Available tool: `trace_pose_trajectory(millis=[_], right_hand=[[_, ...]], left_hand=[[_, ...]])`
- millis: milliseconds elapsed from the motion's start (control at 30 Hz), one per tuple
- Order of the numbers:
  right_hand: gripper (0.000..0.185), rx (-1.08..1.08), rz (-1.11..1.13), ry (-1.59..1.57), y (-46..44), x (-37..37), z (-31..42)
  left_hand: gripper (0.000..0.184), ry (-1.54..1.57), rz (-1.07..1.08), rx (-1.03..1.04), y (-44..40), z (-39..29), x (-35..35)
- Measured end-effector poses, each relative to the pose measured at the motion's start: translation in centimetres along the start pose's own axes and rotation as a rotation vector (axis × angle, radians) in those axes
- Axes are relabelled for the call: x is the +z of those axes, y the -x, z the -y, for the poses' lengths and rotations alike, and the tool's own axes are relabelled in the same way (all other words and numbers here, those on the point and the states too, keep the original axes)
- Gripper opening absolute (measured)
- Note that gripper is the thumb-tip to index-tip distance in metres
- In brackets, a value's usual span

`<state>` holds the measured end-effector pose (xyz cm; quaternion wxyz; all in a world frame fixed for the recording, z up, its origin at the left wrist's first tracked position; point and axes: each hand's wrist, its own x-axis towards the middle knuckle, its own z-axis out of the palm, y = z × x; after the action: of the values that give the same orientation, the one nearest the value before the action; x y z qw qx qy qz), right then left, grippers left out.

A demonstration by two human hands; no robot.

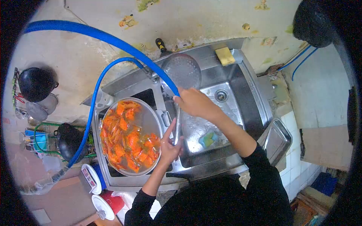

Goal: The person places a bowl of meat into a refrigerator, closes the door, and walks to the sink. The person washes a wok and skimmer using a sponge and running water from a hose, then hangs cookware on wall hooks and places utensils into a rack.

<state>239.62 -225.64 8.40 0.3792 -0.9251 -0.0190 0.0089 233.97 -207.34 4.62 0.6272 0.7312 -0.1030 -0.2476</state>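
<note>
My right hand (198, 104) is closed around the end of a thick blue hose (124, 43), over the divider of the steel sink. My left hand (170, 147) grips the metal handle of a skimmer (183, 71), with one finger stretched along the handle. The skimmer's round perforated head lies toward the wall, beyond my right hand and partly behind the hose. Left of my left hand, a large round metal pot (155, 119) holds water and chunks of orange food (128, 145) that I cannot name exactly.
The sink basin (233, 113) on the right has a drain (221, 95) and a green sponge (208, 139). A yellow sponge (225, 56) rests on the back ledge. A thinner blue hose (94, 94) loops to the tap. A metal tray (279, 141) leans at the right. Black woks (36, 83) hang left.
</note>
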Motion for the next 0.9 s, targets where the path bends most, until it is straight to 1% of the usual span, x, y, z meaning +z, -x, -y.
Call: trace_pose_trajectory(millis=[67,100,167,200,233,267,300,333,367,400,433,467,533,600,667,700,733,767,800,833,867,900], right_hand=[[0.033,0.049,-0.103,-0.066,0.1,1.3,0.8],[0.033,0.043,-0.101,-0.063,0.3,1.7,1.3],[0.031,0.241,-0.088,-0.247,1.0,2.1,2.8],[0.033,0.183,-0.169,-0.212,1.3,3.4,2.5],[0.033,0.180,-0.171,-0.209,1.6,4.7,2.3],[0.036,0.120,-0.361,-0.139,1.8,5.8,2.4],[0.038,0.057,-0.550,-0.068,1.9,6.4,2.2],[0.047,0.152,-0.411,-0.103,2.2,5.6,2.6],[0.047,0.154,-0.413,-0.103,2.1,5.2,2.8],[0.048,0.186,-0.333,-0.139,1.8,4.8,2.9],[0.050,0.216,-0.254,-0.175,1.7,4.6,2.9],[0.050,0.217,-0.259,-0.177,2.0,4.6,3.1],[0.042,0.173,-0.232,-0.232,3.1,4.9,3.5],[0.042,0.131,-0.268,-0.211,4.1,5.9,4.0],[0.043,0.010,-0.329,-0.066,4.6,6.3,4.0],[0.043,0.014,-0.331,-0.067,4.4,6.4,3.8],[0.048,0.010,-0.369,-0.049,4.0,6.5,3.6],[0.053,0.003,-0.409,-0.032,3.6,6.4,3.5],[0.053,0.004,-0.413,-0.034,3.3,6.2,3.4],[0.053,0.019,-0.420,-0.048,2.9,6.0,3.4],[0.053,0.033,-0.426,-0.060,2.7,5.8,3.3],[0.053,0.034,-0.428,-0.061,2.4,5.7,3.1]], left_hand=[[0.063,-0.035,-0.054,0.036,-0.5,0.2,1.1],[0.063,-0.071,-0.101,0.072,-0.7,0.5,1.8],[0.058,-0.045,-0.194,0.128,-1.3,1.4,3.1],[0.054,-0.019,-0.205,0.121,-1.5,1.4,3.5],[0.050,0.006,-0.214,0.111,-1.6,1.4,3.8],[0.043,-0.006,-0.264,0.157,-1.6,1.5,4.2],[0.043,-0.004,-0.263,0.159,-1.7,1.7,4.5],[0.045,0.003,-0.276,0.236,-1.7,1.9,4.8],[0.048,0.007,-0.287,0.313,-1.6,2.0,4.9],[0.048,0.006,-0.282,0.315,-1.5,1.8,4.9],[0.054,-0.009,-0.288,0.255,-1.2,1.2,4.7],[0.059,-0.025,-0.294,0.196,-1.1,0.8,4.5],[0.062,-0.079,-0.297,0.205,-1.4,0.9,3.7],[0.070,-0.177,-0.309,0.207,-1.6,1.2,3.1],[0.069,-0.195,-0.325,0.222,-1.5,1.1,3.2],[0.068,-0.215,-0.344,0.237,-1.5,1.0,3.3],[0.068,-0.217,-0.341,0.237,-1.4,1.1,3.5],[0.065,-0.161,-0.352,0.307,-1.3,1.2,3.8],[0.062,-0.106,-0.362,0.378,-1.2,1.2,3.9],[0.062,-0.108,-0.359,0.381,-0.9,1.0,3.8],[0.061,-0.021,-0.279,0.179,-0.3,0.7,3.8],[0.061,0.024,-0.235,0.079,-0.1,0.5,3.8]])
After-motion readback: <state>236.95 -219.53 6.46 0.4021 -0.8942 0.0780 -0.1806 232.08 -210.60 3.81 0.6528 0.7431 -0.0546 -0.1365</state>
